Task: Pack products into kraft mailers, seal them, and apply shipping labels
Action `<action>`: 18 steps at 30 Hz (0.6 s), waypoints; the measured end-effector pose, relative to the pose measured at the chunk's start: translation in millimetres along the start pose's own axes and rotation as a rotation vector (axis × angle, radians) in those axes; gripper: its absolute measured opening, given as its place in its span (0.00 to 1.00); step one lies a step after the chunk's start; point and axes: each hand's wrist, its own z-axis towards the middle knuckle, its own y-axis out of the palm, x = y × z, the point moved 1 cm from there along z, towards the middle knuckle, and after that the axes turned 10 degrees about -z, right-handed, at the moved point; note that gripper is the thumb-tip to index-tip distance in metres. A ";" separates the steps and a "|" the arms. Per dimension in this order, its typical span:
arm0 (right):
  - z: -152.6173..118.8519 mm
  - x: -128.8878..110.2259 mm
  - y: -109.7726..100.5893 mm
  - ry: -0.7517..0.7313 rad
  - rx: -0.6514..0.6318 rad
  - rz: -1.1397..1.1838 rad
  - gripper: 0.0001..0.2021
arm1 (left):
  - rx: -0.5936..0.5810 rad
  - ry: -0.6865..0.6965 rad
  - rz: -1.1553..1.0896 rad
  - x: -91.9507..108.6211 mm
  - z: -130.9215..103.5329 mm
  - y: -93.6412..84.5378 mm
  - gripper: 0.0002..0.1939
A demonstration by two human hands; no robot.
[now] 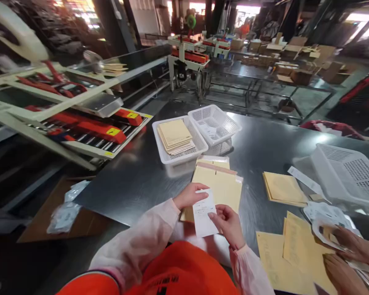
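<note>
A white printed paper slip [203,217] is held between my two hands, above the near edge of the metal table. My left hand [190,195] pinches its upper edge, thumb on top. On its right side, my right hand [229,223] grips the slip with thumb and fingers. Beneath and beyond the slip lie yellow envelopes [224,190] with pale flap strips. Farther back, a white basket [169,160] holds a stack of yellow envelopes [174,133]. Touching it on the right is another white basket [217,112] with some white papers inside.
Another person's hands [350,250] hold something at the right, over yellow envelopes [283,262]. Nearby are a smaller envelope stack [284,188] and a white basket [347,164]. A roller machine [89,123] stands left, above a cardboard box [70,225] with plastic bags.
</note>
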 end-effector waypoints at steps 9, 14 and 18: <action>-25.0 9.3 39.9 -0.078 -0.062 -0.075 0.27 | 0.016 -0.009 -0.309 -49.5 -61.4 -43.1 0.42; -54.4 -1.9 79.2 -0.195 -0.023 -0.017 0.25 | 0.096 -0.051 -0.216 -87.5 -115.8 -84.4 0.44; -77.8 -8.3 118.4 -0.185 -0.044 0.049 0.24 | 0.081 -0.129 -0.041 -120.7 -160.1 -102.0 0.46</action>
